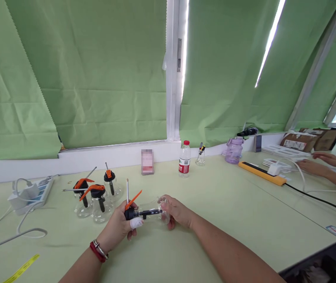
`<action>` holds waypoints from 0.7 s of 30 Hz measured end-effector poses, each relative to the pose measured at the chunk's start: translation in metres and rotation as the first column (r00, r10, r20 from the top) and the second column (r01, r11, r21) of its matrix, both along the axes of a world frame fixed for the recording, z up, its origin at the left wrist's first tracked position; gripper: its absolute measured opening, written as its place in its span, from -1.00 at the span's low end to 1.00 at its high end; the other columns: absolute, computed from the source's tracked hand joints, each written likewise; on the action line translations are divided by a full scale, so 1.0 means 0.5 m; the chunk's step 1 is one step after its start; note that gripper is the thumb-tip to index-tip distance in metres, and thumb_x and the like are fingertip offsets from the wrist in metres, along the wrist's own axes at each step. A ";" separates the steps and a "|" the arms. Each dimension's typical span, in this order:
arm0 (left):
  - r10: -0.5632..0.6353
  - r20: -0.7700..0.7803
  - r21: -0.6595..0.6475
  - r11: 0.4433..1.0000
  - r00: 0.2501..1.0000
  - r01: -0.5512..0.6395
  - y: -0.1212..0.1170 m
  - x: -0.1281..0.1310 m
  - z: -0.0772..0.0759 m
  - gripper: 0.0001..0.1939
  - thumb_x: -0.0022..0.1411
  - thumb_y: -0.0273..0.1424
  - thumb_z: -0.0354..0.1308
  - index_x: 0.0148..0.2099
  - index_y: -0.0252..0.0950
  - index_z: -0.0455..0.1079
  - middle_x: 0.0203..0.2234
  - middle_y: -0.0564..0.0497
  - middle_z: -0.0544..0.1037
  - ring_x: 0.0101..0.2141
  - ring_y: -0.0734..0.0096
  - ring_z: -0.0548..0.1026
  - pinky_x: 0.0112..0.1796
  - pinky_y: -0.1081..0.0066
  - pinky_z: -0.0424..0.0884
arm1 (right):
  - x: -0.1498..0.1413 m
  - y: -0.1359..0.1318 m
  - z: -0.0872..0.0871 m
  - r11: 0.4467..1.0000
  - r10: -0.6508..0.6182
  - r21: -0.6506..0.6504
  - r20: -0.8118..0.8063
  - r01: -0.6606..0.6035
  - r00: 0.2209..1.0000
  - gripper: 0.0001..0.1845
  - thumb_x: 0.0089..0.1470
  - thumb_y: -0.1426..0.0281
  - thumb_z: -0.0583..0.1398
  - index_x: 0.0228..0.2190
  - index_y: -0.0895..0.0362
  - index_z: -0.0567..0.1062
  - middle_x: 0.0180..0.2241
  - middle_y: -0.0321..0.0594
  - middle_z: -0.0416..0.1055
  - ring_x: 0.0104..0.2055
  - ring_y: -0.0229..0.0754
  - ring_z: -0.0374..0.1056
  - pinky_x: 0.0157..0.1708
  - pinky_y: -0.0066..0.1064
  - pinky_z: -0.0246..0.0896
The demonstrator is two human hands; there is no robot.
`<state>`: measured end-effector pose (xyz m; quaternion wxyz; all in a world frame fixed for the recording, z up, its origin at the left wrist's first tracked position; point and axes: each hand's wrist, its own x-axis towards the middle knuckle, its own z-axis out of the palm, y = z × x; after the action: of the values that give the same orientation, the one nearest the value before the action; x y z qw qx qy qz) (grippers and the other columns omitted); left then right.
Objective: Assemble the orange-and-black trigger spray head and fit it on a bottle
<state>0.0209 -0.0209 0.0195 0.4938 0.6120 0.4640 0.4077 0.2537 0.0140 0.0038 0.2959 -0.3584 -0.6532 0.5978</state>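
A clear glass dispenser bottle [151, 206] with a black cap, an orange lever and a thin metal spout lies sideways between my hands, above the table. My left hand [123, 224], its thumb wrapped in white, is closed around the black cap end. Around the rounded glass base my right hand [177, 212] is closed, fingers partly seen through the glass. A black tube runs inside the bottle. To the left stand three similar dispenser bottles, a front one [101, 214], a left one [82, 210] and a rear one [117, 192], all upright with orange levers.
A red-capped water bottle [184, 159], a small glass jar holding screwdrivers [201, 159] and a purple jug [234, 150] stand along the back. Power strips lie left [45, 194] and right [262, 173], with cables. Another person's hands [312, 167] are at far right.
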 end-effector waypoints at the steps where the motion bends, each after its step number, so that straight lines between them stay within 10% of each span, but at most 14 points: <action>1: 0.003 0.002 -0.002 1.000 1.000 -0.003 0.000 0.000 0.000 -0.57 -0.06 -0.34 0.29 -0.24 -0.21 0.09 -0.60 0.24 0.34 -0.73 0.55 0.38 -0.77 0.58 0.26 | -0.001 0.001 -0.002 1.000 -0.003 -0.002 0.008 0.003 1.000 -0.46 0.04 -0.05 0.04 -0.11 0.09 0.21 -0.50 -0.36 0.35 -0.73 -0.41 0.21 -0.71 -0.57 0.08; 13: 0.076 0.018 0.030 0.997 0.997 -0.076 0.000 0.003 0.009 -0.58 -0.08 -0.39 0.28 -0.23 -0.22 0.12 -0.70 0.28 0.33 -0.72 0.50 0.38 -0.75 0.55 0.29 | 0.012 -0.012 0.020 0.996 0.019 0.090 -0.151 -0.006 0.988 -0.16 -0.08 0.11 0.26 0.16 -0.12 0.00 0.06 -0.09 0.08 -0.24 -0.27 0.31 -0.42 -0.47 0.25; 21: 0.056 0.015 0.015 0.998 0.998 -0.056 0.001 0.001 0.012 -0.61 -0.08 -0.40 0.27 -0.24 -0.22 0.13 -0.76 0.27 0.34 -0.75 0.51 0.35 -0.74 0.55 0.29 | 0.013 -0.012 0.026 0.996 0.024 0.087 -0.185 -0.008 0.982 -0.26 -0.14 0.22 0.33 0.06 -0.08 0.17 -0.06 -0.18 0.16 -0.36 -0.35 0.28 -0.47 -0.49 0.19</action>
<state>0.0213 -0.0204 0.0253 0.4810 0.5996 0.4743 0.4291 0.2601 0.0079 0.0168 0.3661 -0.2826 -0.6507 0.6022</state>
